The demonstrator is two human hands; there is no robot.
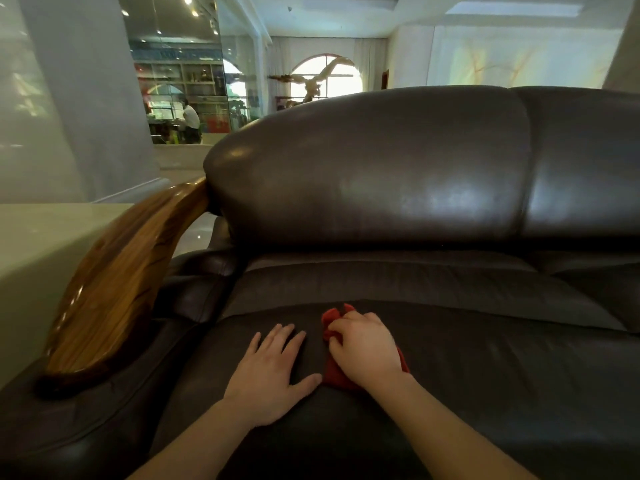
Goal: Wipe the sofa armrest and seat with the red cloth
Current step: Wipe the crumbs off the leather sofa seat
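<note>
A dark brown leather sofa fills the view; its seat cushion (467, 358) lies in front of me and its wooden armrest (121, 282) curves down on the left. My right hand (367, 348) presses the crumpled red cloth (334, 370) onto the seat, fingers curled over it. Most of the cloth is hidden under that hand. My left hand (273, 372) lies flat on the seat just left of the cloth, fingers spread, thumb almost touching the cloth.
The padded backrest (398, 174) rises behind the seat. A pale counter or wall ledge (38, 244) stands left of the armrest. Beyond are a glass partition (180, 81), shelves and a person far off in the background.
</note>
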